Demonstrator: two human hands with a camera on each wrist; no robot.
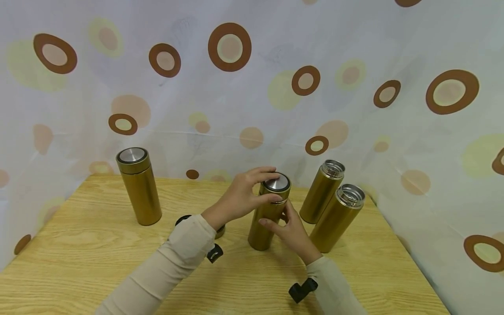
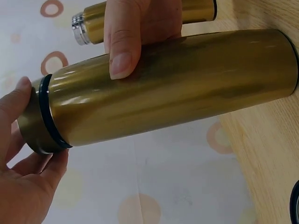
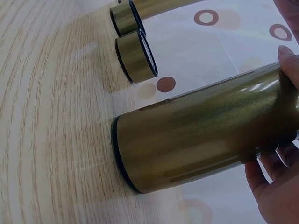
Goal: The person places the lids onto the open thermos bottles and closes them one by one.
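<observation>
A gold thermos flask (image 1: 261, 232) stands on the table between the two hands, its lid (image 1: 277, 183) with a silver disc on top. My left hand (image 1: 245, 194) grips this lid from the left, thumb in front and fingers behind. In the left wrist view the lid (image 2: 30, 121) sits at the neck, with a dark ring beside it. Lower down, my right hand (image 1: 293, 234) holds the flask body around its upper part, thumb across the front. The flask's base rests on the wood in the right wrist view, where the body (image 3: 196, 135) fills the middle.
Two lidless gold flasks (image 1: 320, 197) (image 1: 334, 225) with bare steel necks stand to the right. A lidded flask (image 1: 141, 194) stands at the left. Two loose lids (image 3: 136, 58) (image 3: 122, 21) lie on the wooden table (image 1: 86, 245), partly behind my left sleeve. A patterned curtain (image 1: 252, 100) hangs behind.
</observation>
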